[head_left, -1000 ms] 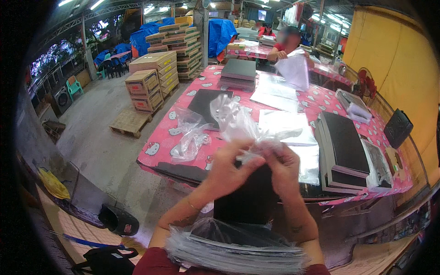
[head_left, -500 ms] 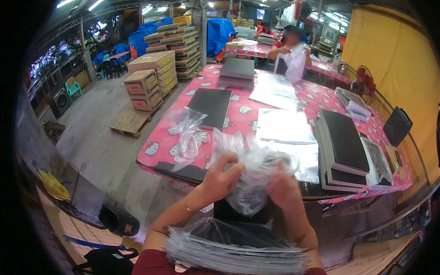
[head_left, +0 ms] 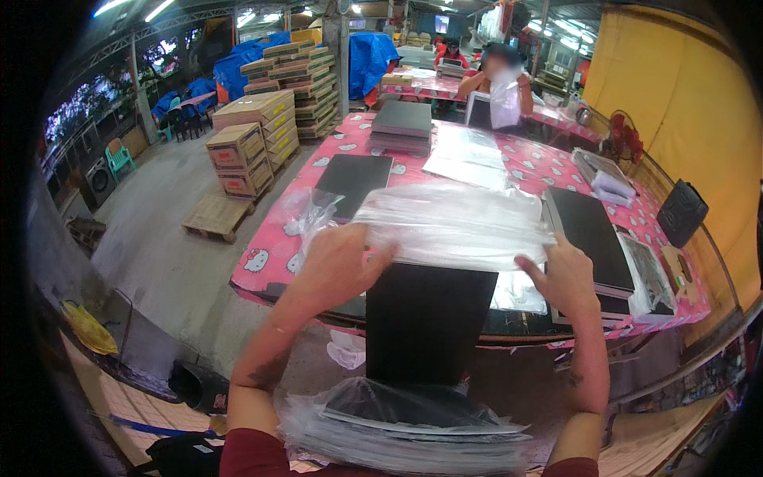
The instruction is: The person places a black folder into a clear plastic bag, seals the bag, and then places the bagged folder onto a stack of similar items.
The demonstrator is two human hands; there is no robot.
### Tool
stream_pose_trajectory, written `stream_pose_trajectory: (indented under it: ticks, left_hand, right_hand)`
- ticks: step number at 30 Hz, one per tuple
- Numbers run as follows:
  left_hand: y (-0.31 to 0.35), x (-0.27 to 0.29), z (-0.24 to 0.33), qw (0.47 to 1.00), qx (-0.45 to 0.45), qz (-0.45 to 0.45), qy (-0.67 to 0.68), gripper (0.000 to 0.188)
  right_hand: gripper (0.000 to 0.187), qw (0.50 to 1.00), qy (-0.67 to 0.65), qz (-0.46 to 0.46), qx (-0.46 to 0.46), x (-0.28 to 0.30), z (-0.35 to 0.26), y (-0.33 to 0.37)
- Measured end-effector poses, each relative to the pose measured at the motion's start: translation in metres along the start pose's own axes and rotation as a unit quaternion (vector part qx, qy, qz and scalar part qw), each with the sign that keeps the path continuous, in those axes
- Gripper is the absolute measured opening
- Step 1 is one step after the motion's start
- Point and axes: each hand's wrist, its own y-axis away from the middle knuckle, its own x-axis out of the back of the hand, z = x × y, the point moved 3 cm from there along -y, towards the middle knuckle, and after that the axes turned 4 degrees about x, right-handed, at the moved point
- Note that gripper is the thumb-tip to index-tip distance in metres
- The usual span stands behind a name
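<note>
A clear plastic bag [head_left: 457, 226] is stretched wide between my two hands, over the top end of a black flat panel [head_left: 429, 326] that stands upright before me. My left hand [head_left: 338, 266] grips the bag's left side, its fingers partly hidden by the plastic. On the opposite side my right hand [head_left: 568, 274] is closed on the other edge, thumb toward the panel. Close to my body lies a stack of plastic-wrapped flat sheets or panels [head_left: 405, 437]. How far the bag covers the panel I cannot tell.
The pink patterned table [head_left: 262, 266] carries a black panel [head_left: 354, 179], a far stack of black panels [head_left: 401, 119], thick black-covered stacks [head_left: 588, 238] and shiny plastic sleeves [head_left: 469, 159]. Across it a person [head_left: 501, 87] handles plastic. Boxes [head_left: 254, 119] stand on a pallet [head_left: 214, 215] at left.
The bunched bag has been spread out wide, and both hands have moved apart and slightly farther forward. More of the upright black panel shows beneath it.
</note>
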Motion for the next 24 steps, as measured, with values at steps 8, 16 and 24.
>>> stream_pose_trajectory:
  ticks: [8,16,24]
  left_hand:
    - [0.048,-0.013,0.017,0.704,0.09,-0.218,0.669,0.013]
    - [0.047,-0.034,0.008,0.512,0.089,-0.125,0.845,0.023]
    - [0.068,-0.067,-0.01,0.569,0.15,-0.137,0.797,0.033]
  right_hand:
    - [0.047,0.692,-0.716,0.003,0.097,-0.056,0.033,0.029]
    - [0.046,0.644,-0.541,-0.478,0.253,-0.085,0.007,0.056]
    - [0.016,0.47,-0.864,-0.179,-0.012,-0.112,0.024,0.079]
